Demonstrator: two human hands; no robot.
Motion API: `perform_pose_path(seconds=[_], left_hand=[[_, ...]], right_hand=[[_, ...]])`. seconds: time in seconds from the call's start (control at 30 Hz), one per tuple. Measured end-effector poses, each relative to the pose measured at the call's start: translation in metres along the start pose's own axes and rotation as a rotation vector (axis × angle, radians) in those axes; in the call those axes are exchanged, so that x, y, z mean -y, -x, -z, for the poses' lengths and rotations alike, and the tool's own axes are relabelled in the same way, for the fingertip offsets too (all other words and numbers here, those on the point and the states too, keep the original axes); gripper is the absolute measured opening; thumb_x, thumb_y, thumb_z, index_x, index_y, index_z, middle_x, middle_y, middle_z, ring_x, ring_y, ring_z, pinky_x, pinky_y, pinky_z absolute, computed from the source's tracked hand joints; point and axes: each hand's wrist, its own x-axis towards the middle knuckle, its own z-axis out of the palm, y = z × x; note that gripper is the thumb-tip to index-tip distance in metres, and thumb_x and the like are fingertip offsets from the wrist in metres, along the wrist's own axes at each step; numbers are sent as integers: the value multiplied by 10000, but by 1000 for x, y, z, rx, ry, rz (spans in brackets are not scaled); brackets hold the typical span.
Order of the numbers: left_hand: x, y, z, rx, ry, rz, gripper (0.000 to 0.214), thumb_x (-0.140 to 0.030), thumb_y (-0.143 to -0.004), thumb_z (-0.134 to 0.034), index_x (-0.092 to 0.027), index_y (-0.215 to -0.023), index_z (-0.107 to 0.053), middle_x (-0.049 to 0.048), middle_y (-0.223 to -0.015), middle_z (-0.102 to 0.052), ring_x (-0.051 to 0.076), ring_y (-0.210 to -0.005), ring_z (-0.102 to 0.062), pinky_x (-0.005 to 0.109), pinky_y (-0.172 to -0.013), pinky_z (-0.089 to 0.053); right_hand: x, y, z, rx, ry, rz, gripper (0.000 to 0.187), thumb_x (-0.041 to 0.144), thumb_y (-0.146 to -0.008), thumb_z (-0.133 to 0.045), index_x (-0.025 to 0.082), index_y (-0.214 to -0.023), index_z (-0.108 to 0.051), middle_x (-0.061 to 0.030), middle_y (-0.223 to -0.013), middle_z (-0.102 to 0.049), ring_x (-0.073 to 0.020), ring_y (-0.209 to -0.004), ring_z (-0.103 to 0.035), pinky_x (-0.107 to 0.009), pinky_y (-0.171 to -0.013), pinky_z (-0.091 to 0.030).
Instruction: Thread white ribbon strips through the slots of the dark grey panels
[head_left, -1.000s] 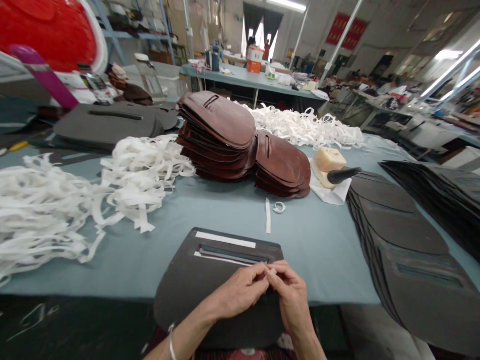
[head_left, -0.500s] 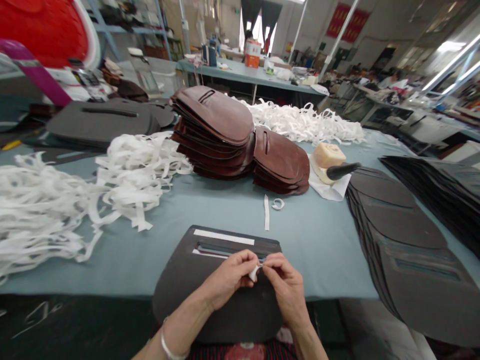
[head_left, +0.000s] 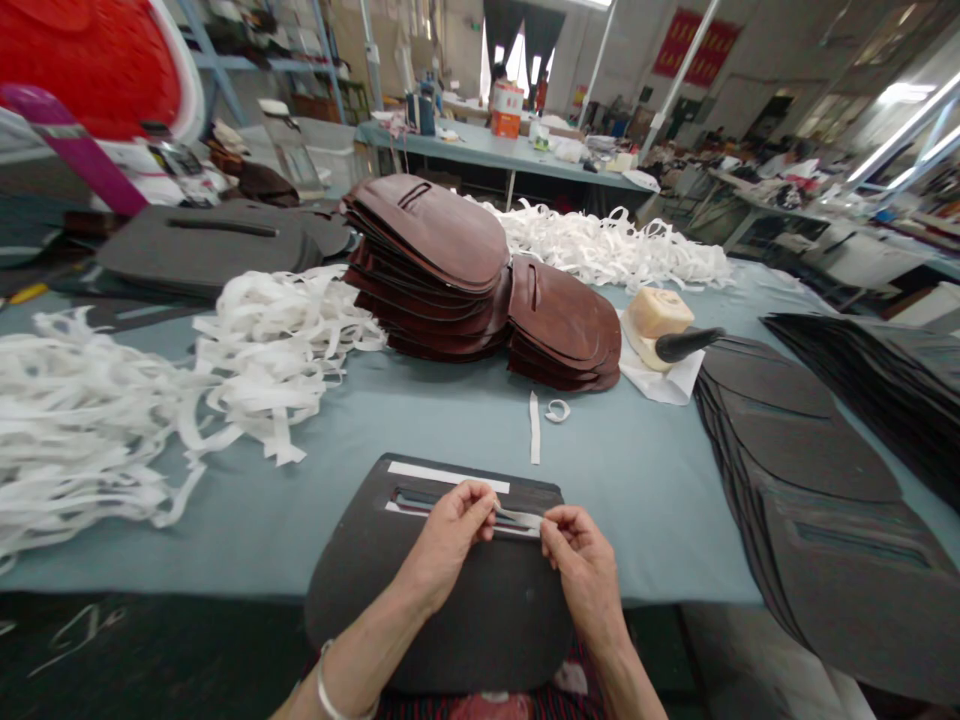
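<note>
A black leather panel (head_left: 390, 560) with a long slot lies at the table's near edge. A white tape strip (head_left: 448, 477) runs above the slot; a second strip runs along its lower edge. My left hand (head_left: 450, 525) pinches a thin pale backing strip (head_left: 520, 518) and holds it over the slot. My right hand (head_left: 577, 550) pinches the strip's right end against the panel. Both hands are closed in a pinch, a little apart.
Piles of white strips lie at the left (head_left: 112, 410) and the back (head_left: 607, 245). Stacked brown leather panels (head_left: 450, 260) sit mid-table. Black panels (head_left: 810, 480) fan out on the right. A yellowish block with a black-handled tool (head_left: 664, 325) rests on white paper. A loose strip (head_left: 533, 428) lies ahead.
My hands, pinched together at the slot's right end a second ago, have drawn apart. The left hand has moved left and pulled a thin strip out along the slot.
</note>
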Motion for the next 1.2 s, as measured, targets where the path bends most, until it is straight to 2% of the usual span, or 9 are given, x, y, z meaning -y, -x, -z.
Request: perform_pose_path(seconds=[0.1,0.27,0.4,0.53,0.7,0.93,1.03,1.13,1.2], left_hand=[[3,-4,2,-54,-96,0,262,-327,-792,-620,-170,-969,-506,-27,-766,-539,95,-660,-544,230,-645,-470],[7,-8,9,34,-454,-85,266,-324,-846,-511,-149,-1034,-581,19,-812,-584,124,-666,-590,283,-682,-503],[3,-11,11,112,-770,-264,221,-252,-871,-440,-176,-942,-634,32,-842,-586,122,-664,-579,269,-676,-463],[-8,-16,7,131,-970,-325,203,-213,-858,-428,-177,-790,-616,31,-777,-583,138,-682,-555,260,-666,-412],[-17,-27,-2,73,-1014,-230,161,-217,-806,-482,-173,-708,-601,23,-698,-617,145,-643,-544,254,-625,-364],[-13,-41,-9,17,-999,-155,168,-238,-797,-485,-172,-707,-610,14,-608,-620,148,-573,-549,247,-587,-350],[-15,-37,-9,45,-991,-177,172,-248,-823,-473,-180,-741,-608,9,-632,-619,146,-593,-551,243,-598,-352],[-20,-28,-9,149,-975,-285,158,-255,-844,-473,-192,-762,-593,7,-701,-620,142,-640,-544,239,-614,-350],[-22,-24,-10,188,-952,-338,156,-267,-855,-478,-194,-775,-590,8,-734,-618,143,-664,-540,238,-617,-350]], right_hand=[[0,-2,2,-37,82,-21,322,421,-814,-597,176,-1023,-606,32,-661,-528,-121,-590,-465,-237,-549,-374],[-1,-8,8,-39,305,84,257,399,-846,-539,183,-914,-661,-31,-796,-640,-164,-728,-561,-274,-677,-431],[0,-16,9,-82,400,166,241,368,-868,-499,188,-938,-644,-35,-847,-654,-167,-744,-579,-287,-718,-439],[3,-21,9,-109,468,210,234,352,-874,-480,186,-921,-638,-28,-804,-636,-162,-705,-563,-282,-686,-428],[3,-24,8,-156,496,214,225,334,-868,-471,184,-883,-638,-24,-763,-627,-158,-667,-545,-278,-655,-416],[-1,-28,8,-189,578,186,195,283,-868,-459,187,-863,-629,-28,-749,-619,-157,-655,-535,-281,-653,-413],[7,-29,13,-135,730,300,139,272,-842,-514,191,-836,-627,-57,-832,-632,-192,-777,-553,-317,-735,-417],[22,-29,14,-59,850,493,230,299,-838,-570,192,-1034,-621,-109,-1116,-614,-260,-1067,-500,-394,-909,-359],[30,-28,10,77,828,545,244,308,-884,-528,208,-1095,-599,-92,-1146,-613,-242,-1093,-495,-387,-939,-333]])
